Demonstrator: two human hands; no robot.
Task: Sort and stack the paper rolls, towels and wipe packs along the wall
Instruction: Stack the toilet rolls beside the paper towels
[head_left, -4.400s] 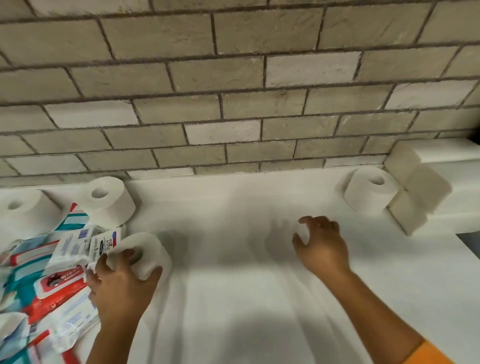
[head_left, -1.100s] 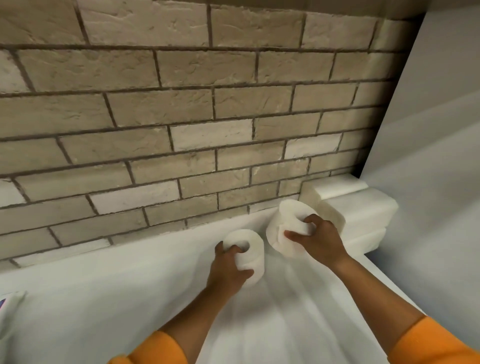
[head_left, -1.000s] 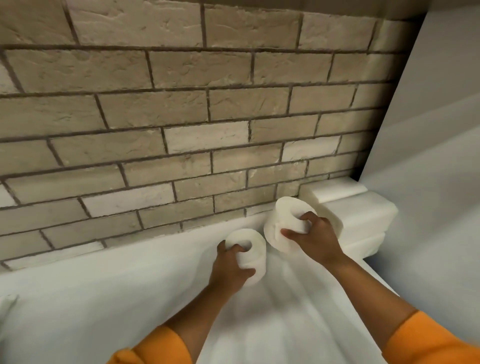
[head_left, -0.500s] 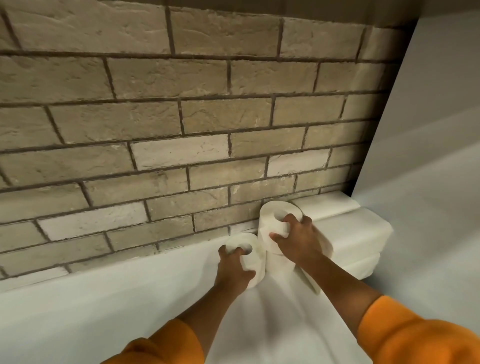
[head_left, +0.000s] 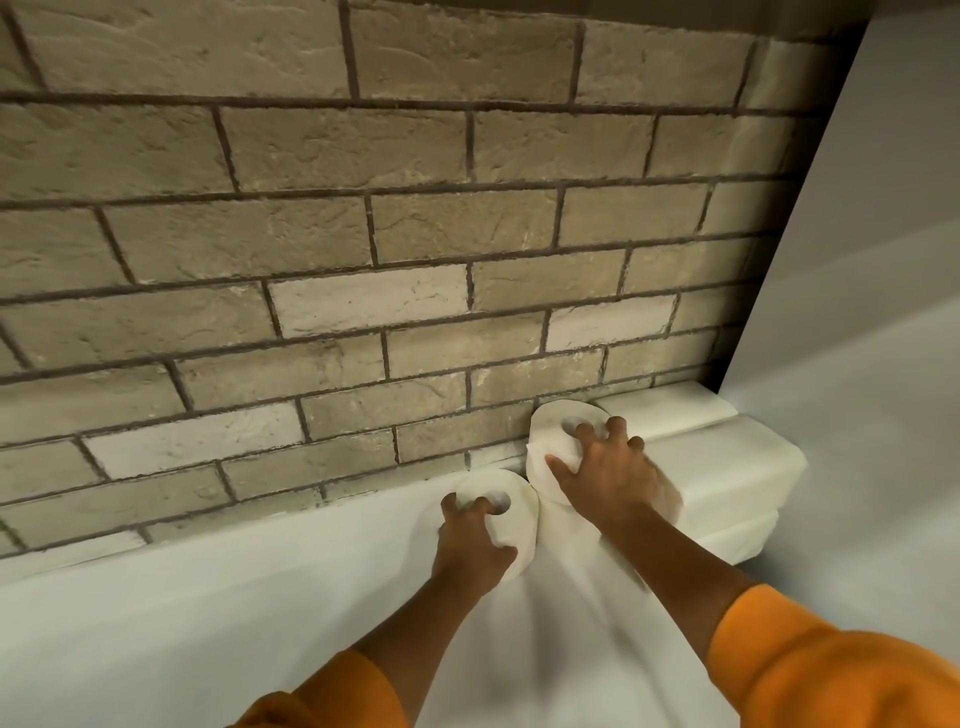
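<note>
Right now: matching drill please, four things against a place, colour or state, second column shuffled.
1 left hand
2 right hand
3 towels
4 right sleeve

A orange
B stacked at the wall's right end
C grips the lower roll
D grips the higher roll

Pairs: 1-C, 2-D, 3-B, 4-A

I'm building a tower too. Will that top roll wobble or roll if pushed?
Probably steady: the top roll stands hole-up beside the brick wall and folded towels. Likely soft and light; the right hand seems to dent it. On its side, it would probably roll.
</note>
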